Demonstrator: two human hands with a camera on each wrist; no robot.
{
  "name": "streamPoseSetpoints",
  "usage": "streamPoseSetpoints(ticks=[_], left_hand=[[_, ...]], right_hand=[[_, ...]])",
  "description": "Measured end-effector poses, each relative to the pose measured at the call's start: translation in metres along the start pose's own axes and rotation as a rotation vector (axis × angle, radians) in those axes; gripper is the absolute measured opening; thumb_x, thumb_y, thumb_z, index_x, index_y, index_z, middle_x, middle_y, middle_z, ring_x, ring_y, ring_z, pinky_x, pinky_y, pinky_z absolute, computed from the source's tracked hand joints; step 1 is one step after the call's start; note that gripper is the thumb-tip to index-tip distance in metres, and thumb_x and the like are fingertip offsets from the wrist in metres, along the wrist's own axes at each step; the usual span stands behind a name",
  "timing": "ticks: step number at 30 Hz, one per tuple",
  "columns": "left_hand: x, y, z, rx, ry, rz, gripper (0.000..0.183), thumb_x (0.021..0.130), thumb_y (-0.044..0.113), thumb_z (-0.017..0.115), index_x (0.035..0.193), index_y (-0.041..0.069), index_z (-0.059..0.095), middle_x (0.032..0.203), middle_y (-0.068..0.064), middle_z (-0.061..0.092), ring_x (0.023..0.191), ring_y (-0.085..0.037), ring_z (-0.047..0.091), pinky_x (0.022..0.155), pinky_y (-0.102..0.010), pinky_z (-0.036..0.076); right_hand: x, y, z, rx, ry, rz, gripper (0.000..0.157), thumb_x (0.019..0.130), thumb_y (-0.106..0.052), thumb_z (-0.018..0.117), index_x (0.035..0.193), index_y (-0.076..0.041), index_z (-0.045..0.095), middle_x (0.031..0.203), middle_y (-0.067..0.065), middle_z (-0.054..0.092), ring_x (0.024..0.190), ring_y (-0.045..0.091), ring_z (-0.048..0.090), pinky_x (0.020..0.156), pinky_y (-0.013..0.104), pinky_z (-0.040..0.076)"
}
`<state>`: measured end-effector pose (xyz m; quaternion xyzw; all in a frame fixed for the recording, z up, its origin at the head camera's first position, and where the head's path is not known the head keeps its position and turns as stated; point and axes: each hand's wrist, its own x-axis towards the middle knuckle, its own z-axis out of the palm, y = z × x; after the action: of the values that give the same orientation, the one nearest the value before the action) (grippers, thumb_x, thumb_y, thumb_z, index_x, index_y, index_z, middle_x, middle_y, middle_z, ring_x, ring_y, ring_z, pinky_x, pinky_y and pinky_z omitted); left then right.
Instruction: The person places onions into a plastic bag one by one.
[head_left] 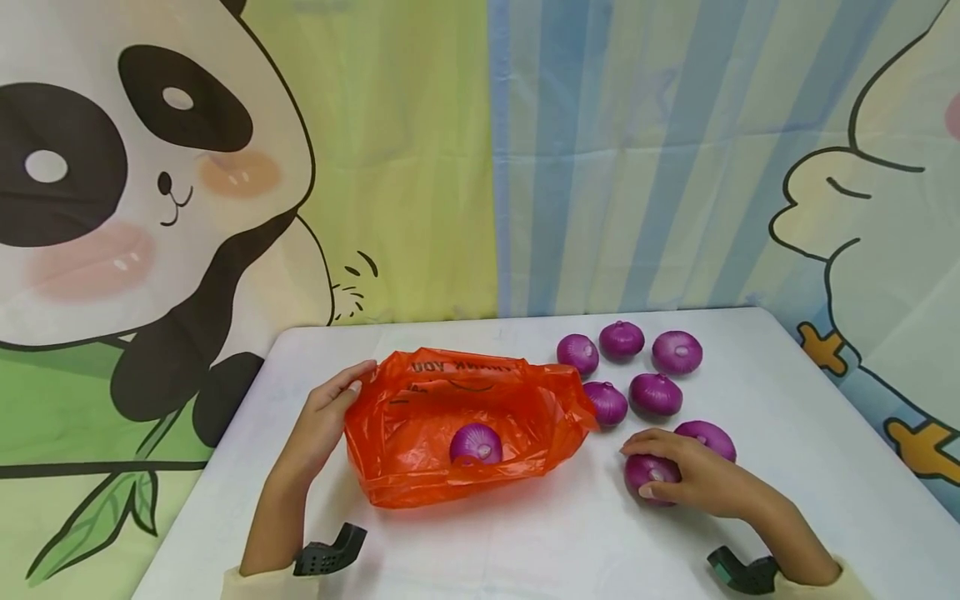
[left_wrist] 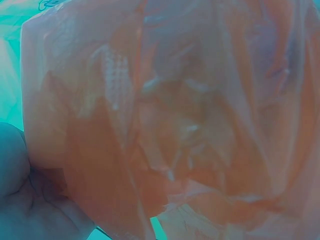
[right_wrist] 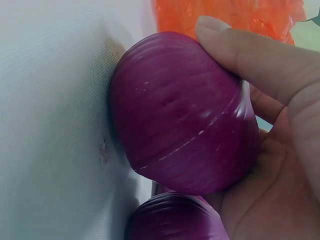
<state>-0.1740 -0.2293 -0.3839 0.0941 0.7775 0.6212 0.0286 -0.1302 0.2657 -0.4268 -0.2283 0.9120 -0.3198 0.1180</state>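
Note:
An orange-red plastic bag lies on the table with its mouth spread toward me, and one purple onion sits inside it. My left hand pinches the bag's upper left edge; in the left wrist view the bag's film fills most of the picture. On the right, my right hand grips another purple onion between thumb and fingers, close to the tabletop. Right behind that hand is a further onion, partly covered by it. The right wrist view shows the held onion up close.
Several more purple onions are grouped at the back right of the white table, one touching or close to the bag's right edge. Behind the table hangs a printed cloth with a panda. Each wrist wears a black device.

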Motion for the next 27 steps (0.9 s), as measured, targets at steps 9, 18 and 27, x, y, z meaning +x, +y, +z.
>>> streamPoseSetpoints(ticks=[9, 18, 27], left_hand=[[-0.001, 0.000, -0.001, 0.000, -0.002, 0.004, 0.044, 0.107, 0.018, 0.034, 0.148, 0.002, 0.038, 0.149, -0.013, 0.041, 0.137, -0.030, 0.037, 0.100, -0.023, 0.040], [0.000, 0.002, 0.001, 0.007, 0.002, -0.008, 0.044, 0.107, 0.019, 0.035, 0.148, 0.004, 0.039, 0.148, -0.011, 0.041, 0.137, -0.028, 0.037, 0.100, -0.025, 0.041], [-0.001, 0.003, 0.002, 0.002, -0.002, -0.004, 0.043, 0.107, 0.018, 0.035, 0.147, 0.003, 0.039, 0.149, -0.012, 0.041, 0.138, -0.028, 0.036, 0.102, -0.027, 0.039]], right_hand=[[-0.002, -0.008, -0.008, 0.016, 0.007, -0.027, 0.051, 0.082, -0.032, 0.079, 0.126, -0.012, 0.064, 0.126, 0.010, 0.058, 0.115, 0.041, 0.052, 0.074, 0.044, 0.059], [-0.005, -0.016, -0.023, 0.267, 0.071, -0.196, 0.049, 0.086, -0.012, 0.074, 0.132, -0.020, 0.060, 0.131, 0.006, 0.056, 0.116, 0.003, 0.047, 0.074, 0.032, 0.058], [-0.001, -0.028, -0.032, 0.310, 0.097, -0.244, 0.053, 0.084, -0.006, 0.074, 0.134, -0.016, 0.059, 0.135, 0.001, 0.052, 0.119, 0.002, 0.043, 0.072, 0.037, 0.059]])
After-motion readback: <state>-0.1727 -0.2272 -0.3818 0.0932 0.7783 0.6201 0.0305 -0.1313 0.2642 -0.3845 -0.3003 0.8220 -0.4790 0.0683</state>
